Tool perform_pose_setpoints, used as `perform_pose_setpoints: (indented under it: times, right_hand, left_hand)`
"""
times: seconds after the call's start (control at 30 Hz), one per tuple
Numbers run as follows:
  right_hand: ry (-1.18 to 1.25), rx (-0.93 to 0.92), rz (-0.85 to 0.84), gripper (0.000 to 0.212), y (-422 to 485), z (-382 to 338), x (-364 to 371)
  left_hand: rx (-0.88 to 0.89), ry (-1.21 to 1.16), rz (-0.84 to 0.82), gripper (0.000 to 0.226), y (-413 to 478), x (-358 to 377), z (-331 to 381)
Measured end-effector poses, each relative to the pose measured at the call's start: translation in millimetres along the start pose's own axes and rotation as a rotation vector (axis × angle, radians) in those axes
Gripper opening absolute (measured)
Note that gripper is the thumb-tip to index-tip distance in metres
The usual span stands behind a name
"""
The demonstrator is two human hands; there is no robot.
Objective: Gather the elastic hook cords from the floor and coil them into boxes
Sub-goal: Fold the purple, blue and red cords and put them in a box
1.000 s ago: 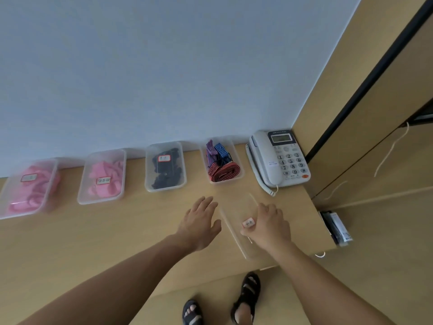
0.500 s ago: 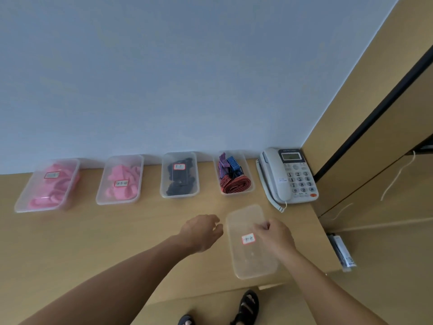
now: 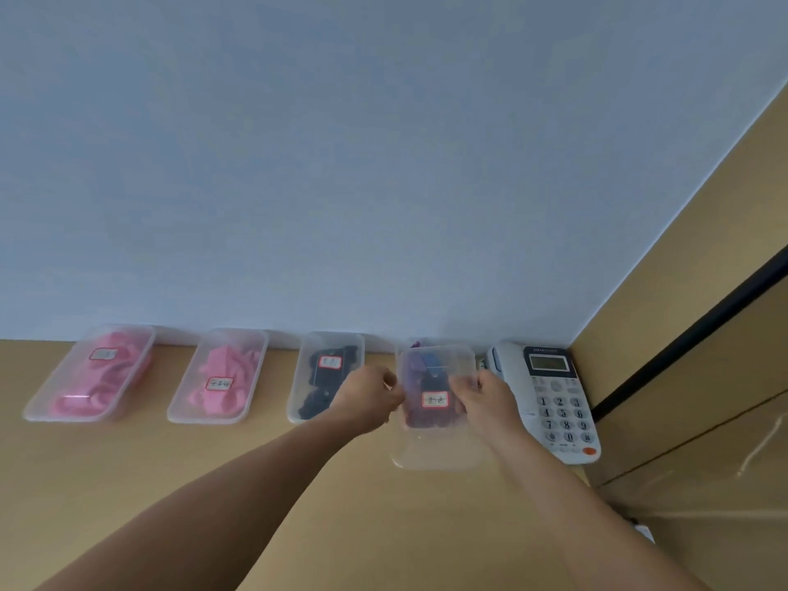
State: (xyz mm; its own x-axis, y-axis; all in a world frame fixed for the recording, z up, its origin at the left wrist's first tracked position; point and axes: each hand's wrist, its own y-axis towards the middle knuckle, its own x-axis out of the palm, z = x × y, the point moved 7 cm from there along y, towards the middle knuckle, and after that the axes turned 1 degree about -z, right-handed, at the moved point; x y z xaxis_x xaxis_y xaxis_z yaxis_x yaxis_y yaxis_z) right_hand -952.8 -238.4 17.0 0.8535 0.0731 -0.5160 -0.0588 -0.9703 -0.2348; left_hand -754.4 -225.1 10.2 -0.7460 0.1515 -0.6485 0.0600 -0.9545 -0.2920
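A clear plastic lid (image 3: 435, 450) with a red-edged label is held tilted over the fourth box (image 3: 415, 349) of striped red, blue and purple cords, which shows dimly through it. My left hand (image 3: 366, 398) pinches the lid's left edge. My right hand (image 3: 486, 398) grips its right edge. Three lidded clear boxes stand along the wall: two with pink cords (image 3: 91, 375) (image 3: 221, 377) and one with black cords (image 3: 324, 373).
A white desk telephone (image 3: 550, 398) sits right of the held lid, against the corner. The wooden desk (image 3: 128, 484) runs left; its right edge meets a wooden cabinet panel (image 3: 703, 441). A blue-grey wall rises behind the boxes.
The lid lay on the desk near the front edge under my right hand. Both hands have now lifted it and carried it back over the striped-cord box. The view tilted upward.
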Motion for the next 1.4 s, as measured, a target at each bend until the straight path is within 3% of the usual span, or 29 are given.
perform_pose_setpoints:
  times: [0.27,0.4,0.7,0.9,1.23,1.3,1.4]
  right_hand:
    - [-0.136,-0.030,-0.130,0.022,84,3,16]
    - [-0.169,-0.040,-0.179,0.026,108,12,26]
    - [-0.361,-0.003,-0.115,0.033,116,31,23]
    - [-0.315,0.048,-0.127,0.035,116,39,21]
    - [-0.267,0.077,-0.092,0.032,115,41,18]
    - [-0.264,0.076,-0.096,0.034,115,41,19]
    - [-0.271,0.062,-0.096,0.033,115,40,20]
  left_hand:
    - [-0.156,0.131,0.099,0.032,55,10,-4]
    - [-0.215,0.187,0.107,0.028,71,15,-8]
    - [-0.195,0.194,0.114,0.018,80,27,-15]
    - [-0.232,0.111,0.083,0.011,79,32,-17]
    - [-0.467,-0.367,-0.005,0.010,71,37,-29]
    - [-0.471,-0.370,0.014,0.008,73,38,-29]
    - [-0.375,-0.168,0.062,0.013,78,38,-21]
